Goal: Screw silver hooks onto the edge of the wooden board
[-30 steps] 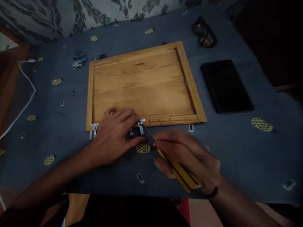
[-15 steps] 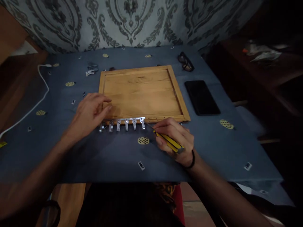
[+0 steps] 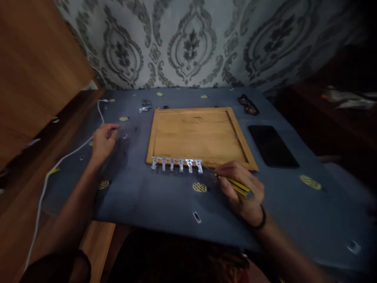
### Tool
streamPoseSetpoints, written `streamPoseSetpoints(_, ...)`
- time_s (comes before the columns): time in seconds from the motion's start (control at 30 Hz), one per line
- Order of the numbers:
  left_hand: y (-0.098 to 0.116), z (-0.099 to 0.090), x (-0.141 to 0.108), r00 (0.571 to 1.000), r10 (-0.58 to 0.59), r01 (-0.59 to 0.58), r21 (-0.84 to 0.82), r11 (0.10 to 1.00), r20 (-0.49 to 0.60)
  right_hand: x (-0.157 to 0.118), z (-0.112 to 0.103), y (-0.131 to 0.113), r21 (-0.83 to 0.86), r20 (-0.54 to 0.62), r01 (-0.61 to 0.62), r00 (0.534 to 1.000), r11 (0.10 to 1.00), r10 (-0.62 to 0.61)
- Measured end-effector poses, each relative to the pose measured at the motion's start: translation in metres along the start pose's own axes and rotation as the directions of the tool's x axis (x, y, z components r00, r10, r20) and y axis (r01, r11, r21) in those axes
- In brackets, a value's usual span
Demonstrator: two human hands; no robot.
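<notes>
A wooden framed board (image 3: 194, 133) lies on the cloth-covered table. Along its near edge sits a silver rail with several metal hooks (image 3: 181, 165), which hang over the side. My right hand (image 3: 246, 188) is wrapped round a screwdriver (image 3: 235, 185) with a yellow and black handle; its thin shaft points left at the last hook on the right. My left hand (image 3: 103, 142) hovers left of the board, away from it. Its thumb and forefinger are apart, with nothing visible between them. The other fingers are partly curled.
Small metal pieces (image 3: 145, 106) lie beyond the board's far left corner. A white cable (image 3: 70, 152) runs along the left side. Dark glasses (image 3: 248, 105) and a black phone or tablet (image 3: 273, 146) rest to the right. A patterned curtain (image 3: 191, 43) hangs behind.
My left hand has left the board's near left corner and moved out to the left. The view has shifted. My right hand keeps the screwdriver by the last hook.
</notes>
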State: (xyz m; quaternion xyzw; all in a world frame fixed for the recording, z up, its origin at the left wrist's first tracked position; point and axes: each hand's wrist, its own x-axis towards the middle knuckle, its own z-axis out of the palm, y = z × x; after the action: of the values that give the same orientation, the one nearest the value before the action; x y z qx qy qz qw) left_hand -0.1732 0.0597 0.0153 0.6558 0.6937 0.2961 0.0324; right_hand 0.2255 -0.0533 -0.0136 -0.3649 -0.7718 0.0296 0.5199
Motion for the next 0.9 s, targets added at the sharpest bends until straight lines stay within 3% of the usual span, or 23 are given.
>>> streamPoseSetpoints(0.13,-0.025,0.004,0.004,0.998,-0.058,0.059,0.017,0.998,-0.032,0.005,0.001,0.000,0.007,-0.018,0.029,0.999,1.000,-0.029)
streamPoseSetpoints(0.27,-0.032,0.017,-0.001,1.000,-0.023,0.023,0.036,0.999,0.019,0.008,0.001,-0.002,0.003,-0.044,0.057,0.997,0.998,-0.057)
streamPoseSetpoints(0.57,-0.006,0.037,-0.002,0.981,0.147,-0.160,0.102,0.982,0.130,0.008,0.001,-0.002,0.016,-0.049,0.048,0.998,0.999,-0.047)
streamPoseSetpoints(0.9,0.015,0.054,0.016,0.985,0.086,-0.120,0.227,0.967,0.151,0.005,0.002,-0.001,0.075,-0.071,0.028,0.997,0.997,-0.023)
